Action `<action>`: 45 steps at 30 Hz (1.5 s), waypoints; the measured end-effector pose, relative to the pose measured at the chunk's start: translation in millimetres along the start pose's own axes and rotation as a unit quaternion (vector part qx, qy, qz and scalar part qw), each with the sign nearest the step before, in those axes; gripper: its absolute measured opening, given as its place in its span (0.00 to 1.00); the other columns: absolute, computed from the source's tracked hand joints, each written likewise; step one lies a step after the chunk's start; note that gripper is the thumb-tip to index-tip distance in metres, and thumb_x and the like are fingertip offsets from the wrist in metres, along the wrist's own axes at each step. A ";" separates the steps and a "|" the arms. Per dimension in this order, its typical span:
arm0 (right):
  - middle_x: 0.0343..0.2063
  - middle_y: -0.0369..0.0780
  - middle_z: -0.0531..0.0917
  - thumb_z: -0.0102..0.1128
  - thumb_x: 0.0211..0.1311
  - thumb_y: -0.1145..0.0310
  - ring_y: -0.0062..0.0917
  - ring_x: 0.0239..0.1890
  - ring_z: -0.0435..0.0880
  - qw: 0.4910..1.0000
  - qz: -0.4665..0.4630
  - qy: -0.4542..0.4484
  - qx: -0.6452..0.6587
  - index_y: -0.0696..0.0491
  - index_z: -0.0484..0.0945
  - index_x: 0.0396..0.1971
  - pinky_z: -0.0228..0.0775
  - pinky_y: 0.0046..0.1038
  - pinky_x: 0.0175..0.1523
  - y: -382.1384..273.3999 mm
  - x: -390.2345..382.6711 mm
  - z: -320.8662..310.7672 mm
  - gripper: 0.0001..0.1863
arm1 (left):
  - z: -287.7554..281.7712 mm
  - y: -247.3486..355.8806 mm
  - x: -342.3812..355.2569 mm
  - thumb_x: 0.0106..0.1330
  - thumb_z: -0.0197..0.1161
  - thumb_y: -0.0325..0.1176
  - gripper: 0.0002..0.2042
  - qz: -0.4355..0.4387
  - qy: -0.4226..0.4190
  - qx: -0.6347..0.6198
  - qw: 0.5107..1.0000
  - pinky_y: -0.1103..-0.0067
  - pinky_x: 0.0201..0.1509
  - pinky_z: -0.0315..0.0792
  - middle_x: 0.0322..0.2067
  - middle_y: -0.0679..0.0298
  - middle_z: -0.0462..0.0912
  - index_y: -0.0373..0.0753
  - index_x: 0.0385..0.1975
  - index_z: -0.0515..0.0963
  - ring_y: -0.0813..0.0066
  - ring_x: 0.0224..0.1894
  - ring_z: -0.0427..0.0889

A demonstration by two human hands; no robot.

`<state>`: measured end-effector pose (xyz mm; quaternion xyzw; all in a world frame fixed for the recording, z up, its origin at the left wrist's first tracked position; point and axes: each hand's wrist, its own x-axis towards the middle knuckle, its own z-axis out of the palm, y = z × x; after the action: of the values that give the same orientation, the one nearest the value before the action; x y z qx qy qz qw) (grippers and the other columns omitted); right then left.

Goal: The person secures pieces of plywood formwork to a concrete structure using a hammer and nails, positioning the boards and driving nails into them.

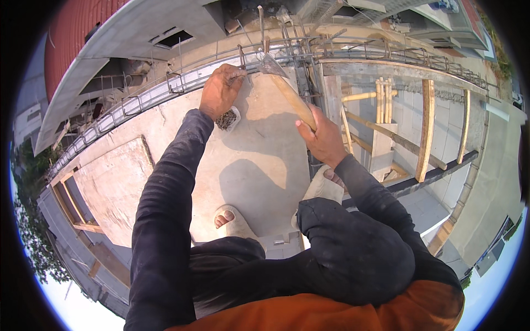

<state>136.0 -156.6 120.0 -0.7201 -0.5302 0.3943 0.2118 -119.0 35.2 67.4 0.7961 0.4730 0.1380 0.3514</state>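
My right hand [323, 138] is wrapped round the wooden handle of a hammer [291, 97]; its metal head sits up by the steel bars [305, 71] along the far edge of the board. My left hand [223, 89] is closed at the fingertips just left of the hammer head, on something too small to make out. Partly hidden under that hand, a small clear container of nails [225, 118] rests on the pale board [265, 165] where my sandalled feet stand.
On the right is an opening framed with timber posts [425, 127], bamboo poles [386, 99] and a dark beam [414, 182]. A loose panel [116, 176] lies at left, beside another framed opening [77, 201]. Beyond the rebar edge stands a neighbouring red-roofed building [72, 33].
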 end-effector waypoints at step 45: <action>0.33 0.55 0.87 0.57 0.73 0.37 0.54 0.39 0.88 0.995 0.091 0.028 -0.026 0.57 0.77 0.51 0.77 0.48 0.44 48.0 -15.9 -1.8 0.33 | -7.3 4.8 1.2 0.70 0.65 0.43 0.15 -0.122 -0.040 0.094 0.987 0.68 0.63 0.75 0.46 0.59 0.91 0.45 0.49 0.89 0.57 0.51 0.87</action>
<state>164.1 -187.8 91.9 -0.7817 -0.4661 0.3775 0.1707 -119.3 37.9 75.7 0.7666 0.5634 0.0170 0.3076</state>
